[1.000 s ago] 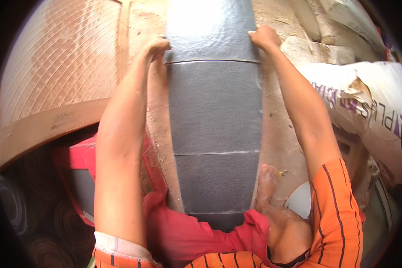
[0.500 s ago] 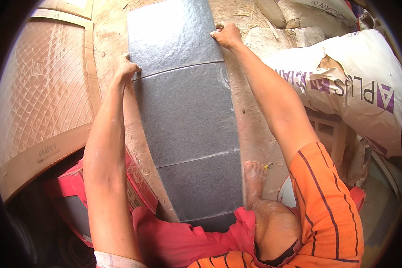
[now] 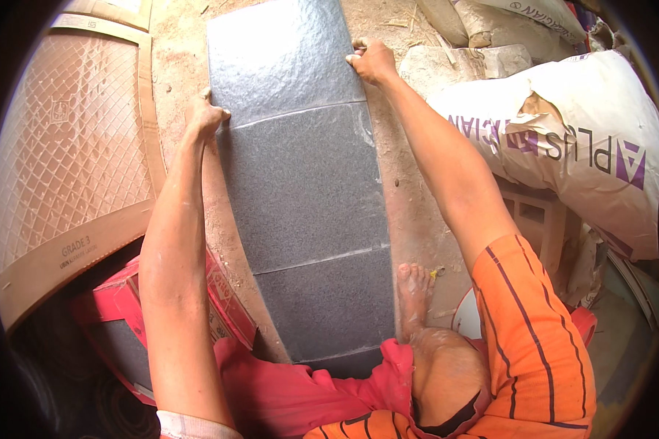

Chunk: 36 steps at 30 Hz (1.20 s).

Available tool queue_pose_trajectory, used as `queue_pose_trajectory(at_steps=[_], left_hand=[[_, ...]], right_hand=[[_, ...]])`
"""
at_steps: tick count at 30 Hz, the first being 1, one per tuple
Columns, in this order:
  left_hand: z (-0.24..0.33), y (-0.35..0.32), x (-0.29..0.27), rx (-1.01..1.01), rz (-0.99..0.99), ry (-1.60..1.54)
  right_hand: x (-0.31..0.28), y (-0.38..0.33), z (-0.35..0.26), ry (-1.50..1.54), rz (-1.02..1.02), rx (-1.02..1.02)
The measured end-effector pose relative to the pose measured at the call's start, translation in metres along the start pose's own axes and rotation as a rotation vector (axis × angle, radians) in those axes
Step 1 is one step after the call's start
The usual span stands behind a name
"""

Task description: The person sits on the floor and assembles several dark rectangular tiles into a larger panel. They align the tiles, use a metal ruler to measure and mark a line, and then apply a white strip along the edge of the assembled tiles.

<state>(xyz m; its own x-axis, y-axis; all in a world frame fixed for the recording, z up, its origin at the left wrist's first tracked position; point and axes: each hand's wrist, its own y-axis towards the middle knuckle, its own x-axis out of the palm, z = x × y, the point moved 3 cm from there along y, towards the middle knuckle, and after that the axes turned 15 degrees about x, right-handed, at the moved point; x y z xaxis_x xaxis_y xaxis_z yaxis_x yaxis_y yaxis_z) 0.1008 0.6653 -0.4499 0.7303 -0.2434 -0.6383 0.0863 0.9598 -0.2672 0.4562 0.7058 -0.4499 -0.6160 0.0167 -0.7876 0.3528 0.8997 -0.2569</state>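
A dark grey textured floor tile [image 3: 282,62], bright with glare, lies at the far end of a row. Its near edge meets the middle tile [image 3: 307,186] along a thin seam. My left hand [image 3: 207,113] grips its left edge close to the near corner, with the thumb pointing in toward the tile. On the opposite edge, a little farther away, my right hand [image 3: 374,61] has curled fingers against the side. Below the middle tile sits another grey tile [image 3: 329,304], and part of a further one shows by my clothes.
Brown corrugated cardboard [image 3: 73,132] stands along the left. A red box [image 3: 231,293] is beside my left forearm. White and purple sacks [image 3: 571,139] lie at right, above a hollow block [image 3: 531,216]. My bare foot [image 3: 415,289] rests right of the row. Sandy ground [image 3: 406,190] borders the tiles.
The dark gap at the far tile's near edge has narrowed to a thin pale seam, as that edge settled against the middle tile. Both hands keep nearly the same places.
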Motion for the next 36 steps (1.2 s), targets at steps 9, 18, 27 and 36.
queue_pose_trajectory(at_steps=[9,18,27,36], left_hand=[[0.0,-0.001,0.002,0.024,0.092,0.036],[0.02,-0.013,0.001,0.005,-0.021,-0.177],[-0.04,-0.018,-0.02,-0.146,0.123,-0.812],[-0.006,-0.031,-0.015,-0.222,0.101,-0.54]], right_hand=[[-0.003,-0.004,0.011,-0.007,-0.117,-0.107],[-0.011,-0.008,0.028,-0.083,-0.304,-0.222],[-0.013,-0.013,0.026,-0.095,-0.281,-0.31],[-0.008,-0.009,0.035,-0.01,-0.321,-0.196]])
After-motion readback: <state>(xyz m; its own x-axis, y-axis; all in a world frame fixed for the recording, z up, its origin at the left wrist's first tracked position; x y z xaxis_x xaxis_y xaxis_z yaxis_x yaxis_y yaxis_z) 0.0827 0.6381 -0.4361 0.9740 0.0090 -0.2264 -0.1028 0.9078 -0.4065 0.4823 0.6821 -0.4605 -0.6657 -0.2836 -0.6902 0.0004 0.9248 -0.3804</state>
